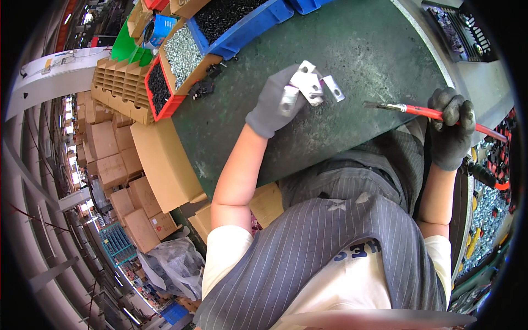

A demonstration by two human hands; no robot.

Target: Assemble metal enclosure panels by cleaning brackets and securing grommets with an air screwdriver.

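Note:
My left hand (270, 103), in a grey glove, is closed around several small silver metal plates (308, 83) with holes in them. It is over the green tabletop (231, 137). Another such plate (333, 88) shows just right of the bunch; whether it lies on the table or touches the others I cannot tell. In my right hand (452, 127), also gloved and darkly stained, is a brush (421, 110) with a long red handle. Its dark bristles point left, toward the plates, and stay apart from them.
At the far left stand a blue bin (242, 27) of black parts, a cardboard box (182, 55) of silver screws and a red bin (159, 91). Small black parts (202, 88) lie beside them. A tray of silver fasteners (484, 214) is at my right.

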